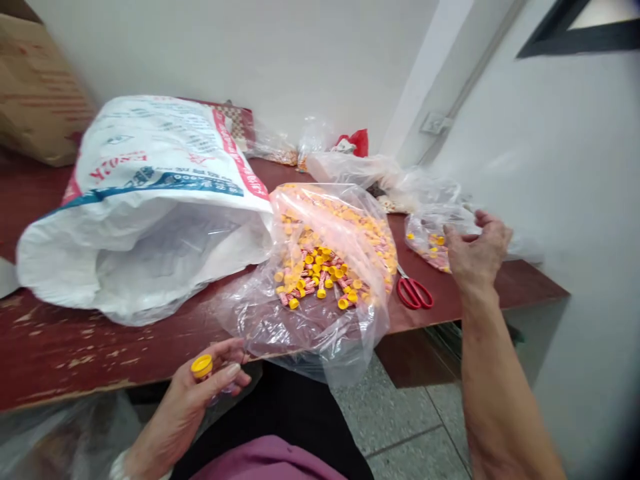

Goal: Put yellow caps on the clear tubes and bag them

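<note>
In my left hand (193,390), low at the table's front edge, is a small capped tube (202,367) with its round yellow cap up. Fingers and thumb close around its body and hide most of it. My right hand (477,253) reaches out to the right, beside a small clear bag (423,230) of similar yellow-capped pieces. Its thumb and fingers are bent but apart, with nothing plainly between them. Between the hands lies a large clear plastic bag (305,327), its mouth towards me, with many red-and-white tubes with yellow caps (323,270) inside.
A big white printed sack (160,147) lies open-mouthed on the dark red table (165,343). Red-handled scissors (415,293) lie right of the clear bag. More plastic bags (350,167) line the wall. A cardboard box (40,87) stands back left.
</note>
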A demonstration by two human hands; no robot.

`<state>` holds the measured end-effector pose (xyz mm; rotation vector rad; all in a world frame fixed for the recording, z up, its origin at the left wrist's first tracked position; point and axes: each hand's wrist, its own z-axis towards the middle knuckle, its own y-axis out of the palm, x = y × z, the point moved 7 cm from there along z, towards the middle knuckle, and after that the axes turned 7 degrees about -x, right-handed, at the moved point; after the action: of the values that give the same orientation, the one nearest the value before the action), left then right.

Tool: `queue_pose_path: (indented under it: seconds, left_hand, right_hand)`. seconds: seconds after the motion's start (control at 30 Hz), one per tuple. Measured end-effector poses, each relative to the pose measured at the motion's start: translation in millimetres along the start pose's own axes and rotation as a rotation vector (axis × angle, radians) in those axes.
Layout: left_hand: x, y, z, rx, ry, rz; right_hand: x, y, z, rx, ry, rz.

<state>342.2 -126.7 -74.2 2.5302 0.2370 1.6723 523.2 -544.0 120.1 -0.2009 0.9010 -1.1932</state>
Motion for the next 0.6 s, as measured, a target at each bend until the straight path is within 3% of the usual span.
queue_pose_path:
  seconds: [0.03, 0.07, 0.17, 0.27, 0.37, 0.43, 0.6]
  left_hand:
    - [1, 3.3, 1, -0.018, 0.003, -0.003]
    - [3, 6.3, 2, -0.032, 0.011, -0.008]
    - [6, 11.9, 3, -0.039, 0.035, -0.023]
    - [10, 13.0, 2, -0.052, 0.055, -0.024]
    - [14, 10.7, 1, -0.073, 0.104, -0.038]
    - [14, 7.9, 1, -0.076, 0.130, -0.059]
    - [14, 3.6, 0, -0.062, 0.167, -0.044]
  right_hand:
    - [-17, 14, -21, -0.058, -0.058, 0.044]
    - [-44, 40, -51, -0.276, -0.197, 0.140]
    - [-114, 101, -160, -0.675, -0.392, 0.229]
    - [-142, 144, -221, -0.759, -0.353, 0.202]
    - [-136, 166, -228, -0.757, -0.281, 0.192]
    - [-128, 165, -221, -0.765, -0.265, 0.218]
    - [-132, 120, -211, -0.802, -0.256, 0.371]
